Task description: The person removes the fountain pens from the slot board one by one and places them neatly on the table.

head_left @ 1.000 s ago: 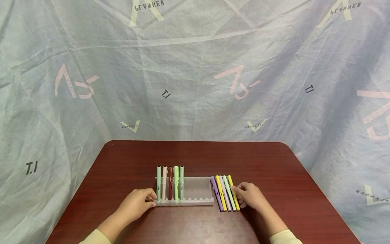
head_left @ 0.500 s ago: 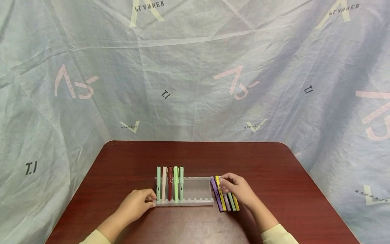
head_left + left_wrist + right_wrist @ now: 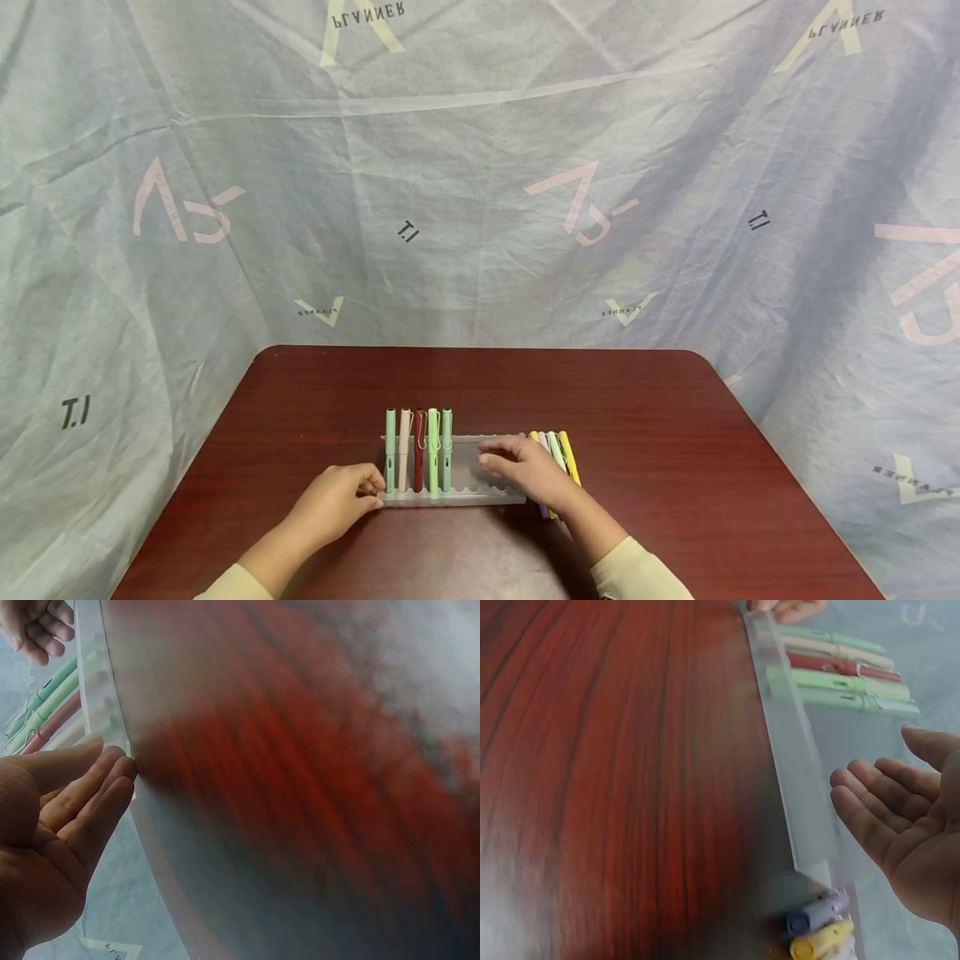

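Note:
A clear pen rack (image 3: 480,501) with notched rails lies on the table. Several capped pens fill its left part: teal (image 3: 391,450), pale pink (image 3: 404,458), dark red (image 3: 419,458), light green (image 3: 433,458) and mint (image 3: 447,454). My left hand (image 3: 339,498) holds the rack's left front corner between thumb and fingers. Over the rack's right part hovers my right hand (image 3: 528,471), palm facing left, fingers loosely bent with nothing in them. Behind it, a row of pens on the table is partly hidden; a purple pen (image 3: 816,913) and a yellow pen (image 3: 823,941) show in the right wrist view.
The dark red wooden table (image 3: 480,383) has rounded far corners. Grey printed cloth (image 3: 450,208) hangs around its back and sides. Another yellow pen (image 3: 570,457) lies at the right end of the loose row, beside a pale green one (image 3: 557,450).
My right hand has moved left from the rightmost yellow pen, across the loose row, to above the rack's right part. The left hand, rack and pens have stayed in place.

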{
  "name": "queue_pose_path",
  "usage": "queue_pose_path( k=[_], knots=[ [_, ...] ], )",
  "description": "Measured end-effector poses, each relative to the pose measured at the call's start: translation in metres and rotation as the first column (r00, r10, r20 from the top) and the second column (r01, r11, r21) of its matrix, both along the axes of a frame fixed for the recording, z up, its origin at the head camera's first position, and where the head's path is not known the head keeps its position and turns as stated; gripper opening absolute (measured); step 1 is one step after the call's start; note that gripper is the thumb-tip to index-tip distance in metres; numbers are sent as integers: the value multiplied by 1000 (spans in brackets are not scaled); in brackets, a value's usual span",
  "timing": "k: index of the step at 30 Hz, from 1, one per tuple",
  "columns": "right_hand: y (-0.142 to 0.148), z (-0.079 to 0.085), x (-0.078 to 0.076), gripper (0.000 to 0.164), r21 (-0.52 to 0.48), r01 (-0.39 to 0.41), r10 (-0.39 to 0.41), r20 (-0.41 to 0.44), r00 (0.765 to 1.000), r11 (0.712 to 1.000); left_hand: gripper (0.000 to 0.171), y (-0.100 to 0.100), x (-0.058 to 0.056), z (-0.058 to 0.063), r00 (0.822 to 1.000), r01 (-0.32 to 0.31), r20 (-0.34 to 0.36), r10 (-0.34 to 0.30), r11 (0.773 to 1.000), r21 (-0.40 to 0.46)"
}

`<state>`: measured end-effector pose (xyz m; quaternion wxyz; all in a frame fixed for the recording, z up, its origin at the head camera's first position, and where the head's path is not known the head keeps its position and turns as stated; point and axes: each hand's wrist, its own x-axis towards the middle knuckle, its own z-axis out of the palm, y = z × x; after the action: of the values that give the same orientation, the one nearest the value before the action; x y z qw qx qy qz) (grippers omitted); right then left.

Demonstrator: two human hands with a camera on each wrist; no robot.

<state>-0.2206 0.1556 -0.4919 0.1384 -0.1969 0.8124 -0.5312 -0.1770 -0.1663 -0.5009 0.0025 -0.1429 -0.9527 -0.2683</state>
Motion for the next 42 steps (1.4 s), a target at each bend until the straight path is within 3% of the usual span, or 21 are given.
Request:
queue_pose_path(
  k=[8, 20, 30, 34, 42],
  knots=[
    [-24, -6, -2, 41, 18, 3, -3, -10, 1000, 1000, 16, 0, 0, 1, 1000, 2, 6, -2, 1000, 0],
    [-56, -13, -2, 33, 13, 85, -85, -5, 996, 996, 16, 0, 0, 2, 1000, 5, 11, -5, 1000, 5],
    [-61, -14, 0, 19, 22, 141, -140, -37, 989, 990, 16, 1, 0, 2, 1000, 1, -2, -1, 1000, 6],
    [-60, -11, 2, 16, 30, 156, -153, -88, 984, 987, 17, 1, 0, 3, 1000, -3, -8, 3, 1000, 4],
    [-52, -3, 5, 20, -149, 155, -166, -64, 984, 977, 17, 2, 0, 3, 1000, -6, -2, 6, 1000, 3]
  ],
)
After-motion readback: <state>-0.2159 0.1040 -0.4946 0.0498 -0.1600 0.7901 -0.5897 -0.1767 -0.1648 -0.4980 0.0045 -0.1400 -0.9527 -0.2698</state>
